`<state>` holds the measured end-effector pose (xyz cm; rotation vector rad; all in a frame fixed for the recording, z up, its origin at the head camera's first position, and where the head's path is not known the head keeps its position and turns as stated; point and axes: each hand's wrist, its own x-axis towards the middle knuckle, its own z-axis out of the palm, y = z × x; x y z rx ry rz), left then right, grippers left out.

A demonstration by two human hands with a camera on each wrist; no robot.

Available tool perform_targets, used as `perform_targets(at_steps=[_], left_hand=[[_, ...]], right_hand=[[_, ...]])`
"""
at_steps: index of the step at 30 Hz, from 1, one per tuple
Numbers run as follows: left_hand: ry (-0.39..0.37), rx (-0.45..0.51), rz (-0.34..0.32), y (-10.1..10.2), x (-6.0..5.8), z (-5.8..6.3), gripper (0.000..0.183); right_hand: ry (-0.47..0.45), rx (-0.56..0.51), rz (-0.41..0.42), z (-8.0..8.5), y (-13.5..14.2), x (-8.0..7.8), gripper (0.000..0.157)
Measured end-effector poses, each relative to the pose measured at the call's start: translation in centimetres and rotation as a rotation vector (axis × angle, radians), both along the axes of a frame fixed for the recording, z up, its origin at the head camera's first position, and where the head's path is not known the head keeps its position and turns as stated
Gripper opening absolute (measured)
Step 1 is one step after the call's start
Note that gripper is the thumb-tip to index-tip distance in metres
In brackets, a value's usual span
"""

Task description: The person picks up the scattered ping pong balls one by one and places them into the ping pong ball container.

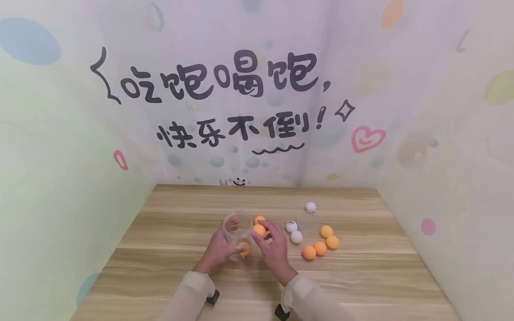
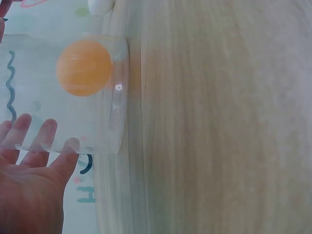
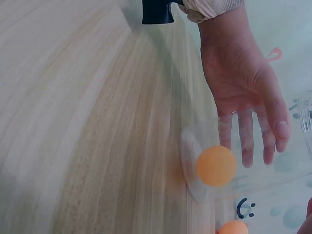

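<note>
My left hand (image 1: 217, 249) holds a clear plastic jar (image 2: 39, 87) that stands upright with its mouth open, fingers behind its wall and thumb at the near side. One orange ping-pong ball (image 3: 216, 165) lies at the jar's bottom. Beside the rim on the right, my right hand (image 1: 277, 250) pinches a second orange ping-pong ball (image 1: 259, 230) between thumb and fingers. Just behind that one, another orange ball (image 1: 260, 220) is partly hidden. Only the tips of my right hand show at the edges of the wrist views.
To the right on the wooden table (image 1: 361, 276) lie several orange balls (image 1: 320, 248) and three white balls (image 1: 296, 236). Among them is a clear round lid (image 1: 308, 221), hard to make out. A printed cloth wall (image 1: 241, 165) stands behind, with walls on both sides.
</note>
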<state>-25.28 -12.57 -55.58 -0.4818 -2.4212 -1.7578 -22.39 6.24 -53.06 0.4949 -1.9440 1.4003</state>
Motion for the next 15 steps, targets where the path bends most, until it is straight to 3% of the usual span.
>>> perform_targets(at_steps=[6,15], left_hand=[[0.045,0.008,-0.020,-0.05,-0.07,-0.27,0.088],[0.047,0.055,-0.031,-0.09,0.05,-0.30,0.087]], right_hand=[[-0.003,-0.025,0.014,0.32,-0.42,0.12,0.035],[-0.037,-0.011,-0.005,0.80,-0.74,0.31,0.037]])
